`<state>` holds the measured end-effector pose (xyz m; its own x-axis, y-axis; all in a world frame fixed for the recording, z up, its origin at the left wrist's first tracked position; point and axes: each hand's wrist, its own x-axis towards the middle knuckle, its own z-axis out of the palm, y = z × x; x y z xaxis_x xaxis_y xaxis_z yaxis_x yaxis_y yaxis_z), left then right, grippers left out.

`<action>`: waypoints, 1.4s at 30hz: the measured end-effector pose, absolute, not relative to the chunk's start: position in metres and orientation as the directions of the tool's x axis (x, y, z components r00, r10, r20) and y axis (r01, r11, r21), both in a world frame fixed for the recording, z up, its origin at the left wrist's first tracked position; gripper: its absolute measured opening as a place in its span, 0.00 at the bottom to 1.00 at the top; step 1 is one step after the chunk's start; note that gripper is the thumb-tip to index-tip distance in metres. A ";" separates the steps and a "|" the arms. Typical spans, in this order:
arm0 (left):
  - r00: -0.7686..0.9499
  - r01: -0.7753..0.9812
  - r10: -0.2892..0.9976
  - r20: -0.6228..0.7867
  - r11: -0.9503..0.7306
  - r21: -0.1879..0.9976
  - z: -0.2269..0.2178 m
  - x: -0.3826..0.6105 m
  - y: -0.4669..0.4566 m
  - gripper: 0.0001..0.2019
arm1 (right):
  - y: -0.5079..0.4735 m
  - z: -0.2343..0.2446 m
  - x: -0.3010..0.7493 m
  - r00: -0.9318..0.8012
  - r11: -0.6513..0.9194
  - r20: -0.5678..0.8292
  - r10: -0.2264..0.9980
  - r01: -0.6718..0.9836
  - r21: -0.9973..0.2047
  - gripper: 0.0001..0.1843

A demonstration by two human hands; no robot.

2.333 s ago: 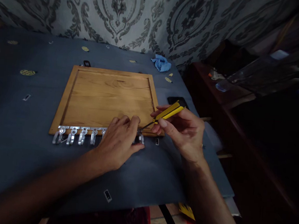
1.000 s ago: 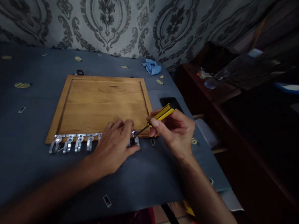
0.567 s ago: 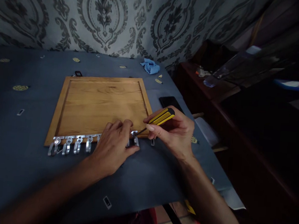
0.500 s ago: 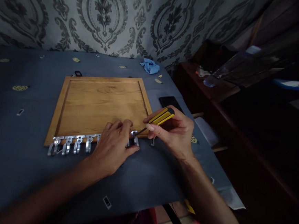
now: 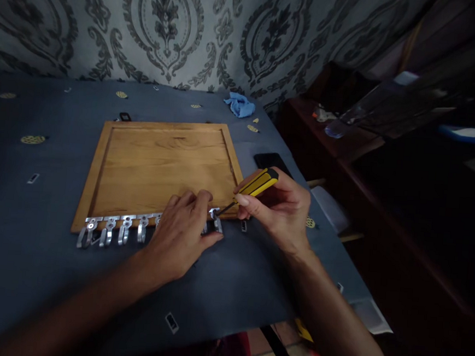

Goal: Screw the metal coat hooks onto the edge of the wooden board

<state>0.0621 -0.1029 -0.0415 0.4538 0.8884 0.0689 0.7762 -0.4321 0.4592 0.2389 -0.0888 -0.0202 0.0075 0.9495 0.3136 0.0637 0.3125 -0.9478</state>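
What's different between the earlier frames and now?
The yellow screwdriver has turned in the right hand, showing more of its black handle end. The whole scene sits lower and further left in view, apparently from camera motion. Nothing was taken hold of or let go. Unchanged: left hand over the metal hooks, wooden board and blue cloth.

Yellow-and-black screwdriver (image 5: 258, 183), honey-brown board (image 5: 164, 167), silver hooks (image 5: 125, 230), pineapple-patterned blue-grey tablecloth (image 5: 232, 287).

text: none legible | printed tags (image 5: 172, 322) on tablecloth (image 5: 229, 287): unreadable
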 end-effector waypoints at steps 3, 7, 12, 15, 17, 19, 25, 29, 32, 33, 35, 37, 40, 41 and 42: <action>0.457 0.771 0.886 0.076 -0.437 0.464 -0.041 0.062 -0.103 0.23 | -0.089 -0.022 0.238 0.049 0.335 0.341 0.939 0.103 -0.937 0.20; 0.462 0.763 0.884 0.076 -0.439 0.475 -0.039 0.062 -0.102 0.24 | -0.091 -0.023 0.239 0.094 0.377 0.390 0.916 0.136 -0.916 0.19; 0.461 0.762 0.886 0.044 -0.421 0.493 -0.037 0.062 -0.102 0.23 | -0.091 -0.024 0.240 0.165 0.411 0.433 0.886 0.150 -0.899 0.17; 0.464 0.759 0.885 0.039 -0.419 0.498 -0.037 0.062 -0.102 0.22 | -0.090 -0.024 0.239 0.150 0.376 0.398 0.905 0.156 -0.914 0.18; 0.464 0.762 0.885 0.034 -0.419 0.494 -0.036 0.062 -0.102 0.22 | -0.089 -0.024 0.238 0.131 0.365 0.384 0.914 0.150 -0.919 0.18; 0.469 0.762 0.883 0.032 -0.423 0.490 -0.036 0.062 -0.101 0.22 | -0.089 -0.024 0.237 0.114 0.371 0.387 0.915 0.140 -0.918 0.17; 0.468 0.766 0.882 0.063 -0.439 0.470 -0.039 0.062 -0.102 0.23 | -0.086 -0.028 0.237 0.097 0.380 0.388 0.916 0.093 -0.920 0.16; 0.465 0.769 0.884 0.054 -0.433 0.470 -0.040 0.062 -0.102 0.23 | -0.086 -0.029 0.238 0.074 0.380 0.386 0.920 0.083 -0.921 0.15; 0.464 0.777 0.886 0.018 -0.416 0.472 -0.038 0.063 -0.102 0.23 | -0.087 -0.027 0.240 0.019 0.371 0.375 0.927 0.092 -0.924 0.14; 0.463 0.780 0.886 0.008 -0.412 0.471 -0.037 0.063 -0.102 0.22 | -0.088 -0.026 0.241 -0.004 0.361 0.362 0.932 0.094 -0.928 0.13; 0.465 0.781 0.886 0.002 -0.411 0.471 -0.036 0.063 -0.101 0.22 | -0.089 -0.024 0.243 -0.041 0.337 0.335 0.941 0.092 -0.937 0.12; 0.468 0.778 0.884 0.004 -0.413 0.474 -0.035 0.063 -0.101 0.22 | -0.089 -0.022 0.245 -0.069 0.328 0.323 0.944 0.092 -0.940 0.12; 0.465 0.777 0.885 0.006 -0.411 0.477 -0.035 0.063 -0.102 0.22 | -0.088 -0.020 0.247 -0.101 0.316 0.307 0.946 0.086 -0.945 0.12; 0.463 0.778 0.887 0.007 -0.410 0.476 -0.036 0.063 -0.102 0.22 | -0.088 -0.020 0.247 -0.107 0.308 0.299 0.948 0.079 -0.948 0.12; 0.461 0.778 0.887 0.012 -0.411 0.475 -0.036 0.063 -0.102 0.22 | -0.088 -0.020 0.247 -0.107 0.303 0.294 0.950 0.072 -0.950 0.12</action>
